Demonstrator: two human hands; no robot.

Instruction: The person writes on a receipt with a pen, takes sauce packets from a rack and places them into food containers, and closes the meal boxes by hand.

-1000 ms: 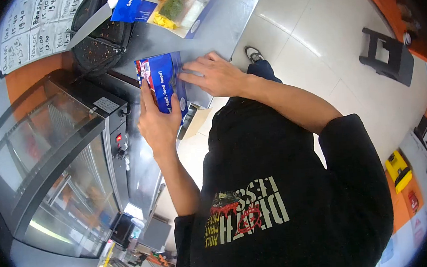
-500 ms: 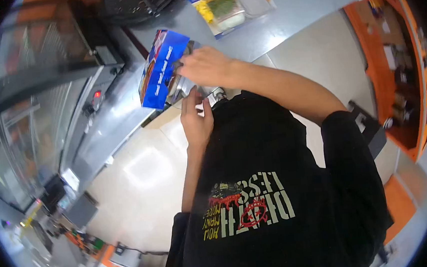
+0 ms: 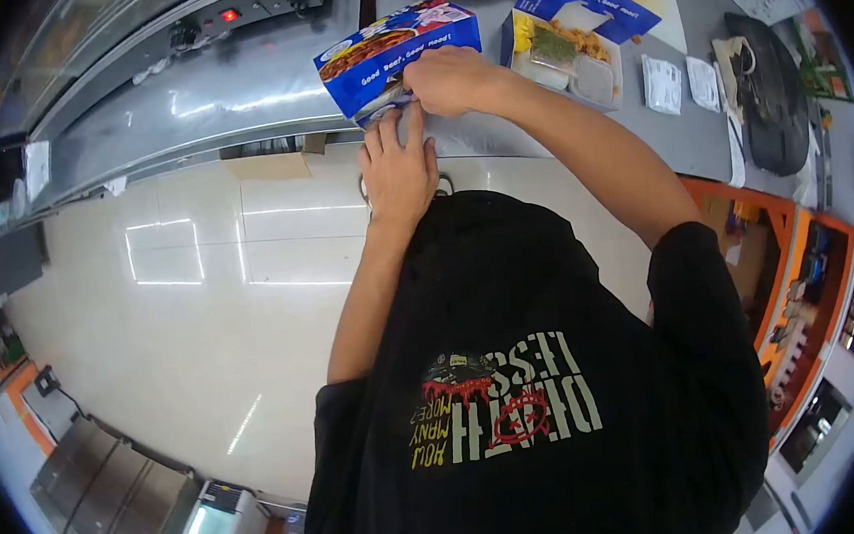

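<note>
A closed-topped blue cardboard food box (image 3: pixel 408 50), printed "Good Beef, Good Mood!", rests at the counter's near edge. My right hand (image 3: pixel 447 80) is closed at its near side, fingers curled against the lower right of the front panel; the fingertips are hidden. Just below, my left hand (image 3: pixel 399 169) reaches up with fingers stretched out and slightly apart, its tips at the box's lower edge. Between the hands a bit of the box's open end shows, but its contents are hard to make out.
To the right stands an open meal box (image 3: pixel 571 60) holding yellow pieces, a herb-topped portion, fried pieces and a lidded cup. White packets (image 3: pixel 663 85) lie beyond it. A heated metal unit (image 3: pixel 237 21) with a red light is at upper left. A carton (image 3: pixel 269 166) sits below the counter.
My view has swung, and the box now appears more level and farther right in the picture. Both hands stay at its near side, the left now with fingers straighter towards it.
</note>
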